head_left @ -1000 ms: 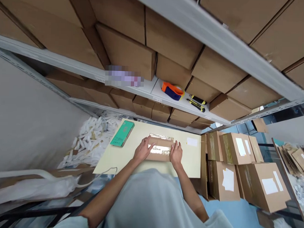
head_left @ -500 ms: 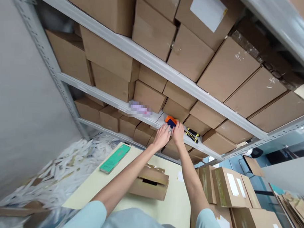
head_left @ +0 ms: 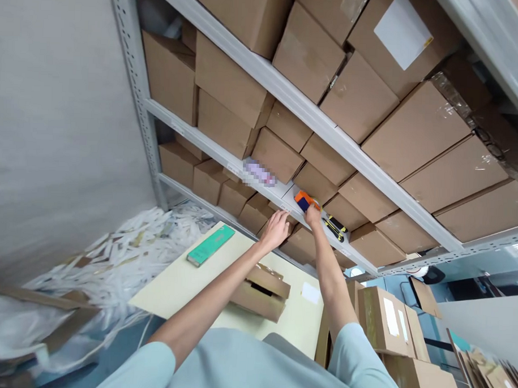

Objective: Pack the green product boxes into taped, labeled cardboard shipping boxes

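Observation:
An orange and dark blue tool (head_left: 302,200), like a tape dispenser, lies on the narrow shelf ledge (head_left: 289,196). My right hand (head_left: 313,214) is closed around its near end. To the left of it, my left hand (head_left: 276,229) is raised just in front of the shelf edge, fingers extended and apart, holding nothing. Black and yellow cutters (head_left: 335,228) rest on the ledge right of my right hand. Below my arms, a brown cardboard box (head_left: 262,293) with a slot-like gap sits on the pale table (head_left: 171,287). A green box (head_left: 211,245) lies at the table's left side.
Cardboard boxes (head_left: 320,157) fill the metal shelving ahead. A blurred purple item (head_left: 260,172) lies on the ledge. Shredded white scraps (head_left: 133,249) are piled left of the table. Stacked cartons (head_left: 386,323) stand at the right. A white paper (head_left: 310,292) lies on the table.
The view has shifted, so the shelf appears further right. My left hand has come away from my right hand and the orange tool. My right hand stays at the tool.

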A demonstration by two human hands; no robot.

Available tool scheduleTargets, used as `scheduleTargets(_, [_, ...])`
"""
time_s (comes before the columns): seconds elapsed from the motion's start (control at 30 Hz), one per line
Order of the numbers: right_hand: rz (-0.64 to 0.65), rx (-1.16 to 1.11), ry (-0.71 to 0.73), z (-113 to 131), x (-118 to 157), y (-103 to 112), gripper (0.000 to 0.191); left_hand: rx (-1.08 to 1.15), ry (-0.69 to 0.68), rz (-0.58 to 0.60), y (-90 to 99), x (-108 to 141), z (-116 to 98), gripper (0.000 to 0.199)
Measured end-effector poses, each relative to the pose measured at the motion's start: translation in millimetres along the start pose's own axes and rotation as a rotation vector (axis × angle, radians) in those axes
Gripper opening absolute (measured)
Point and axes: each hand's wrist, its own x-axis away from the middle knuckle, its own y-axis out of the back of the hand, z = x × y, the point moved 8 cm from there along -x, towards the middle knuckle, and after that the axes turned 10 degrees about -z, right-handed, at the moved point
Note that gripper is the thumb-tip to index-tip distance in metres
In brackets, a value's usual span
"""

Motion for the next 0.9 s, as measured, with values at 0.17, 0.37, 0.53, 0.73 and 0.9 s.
scheduleTargets(0.17, [-0.107,-0.252,0.038,-1,65,-12,0.052,0.121,0.087,-0.003,26.3,41,14,0.036])
scheduleTargets(0.37, [-0.132,-1.216,-0.103,6,211,-56,0.052,0.314,0.171,0.081,57.4,114,-1,0.02])
scheduleTargets(0.53, [-0.101,-1.403,-0.257,20,290,-56,0.059,0.324,0.177,0.104,90.6,146,-17,0.014])
scheduleTargets(0.73, [-0.003,-1.361,-0.252,36,311,-32,0.064,0.367,0.109,0.125,120.6,148,-31,0.021])
scheduleTargets(0.9, [0.086,-1.216,-0.237,44,309,-26,0.06,0.399,0.115,0.148,151.6,135,-39,0.019])
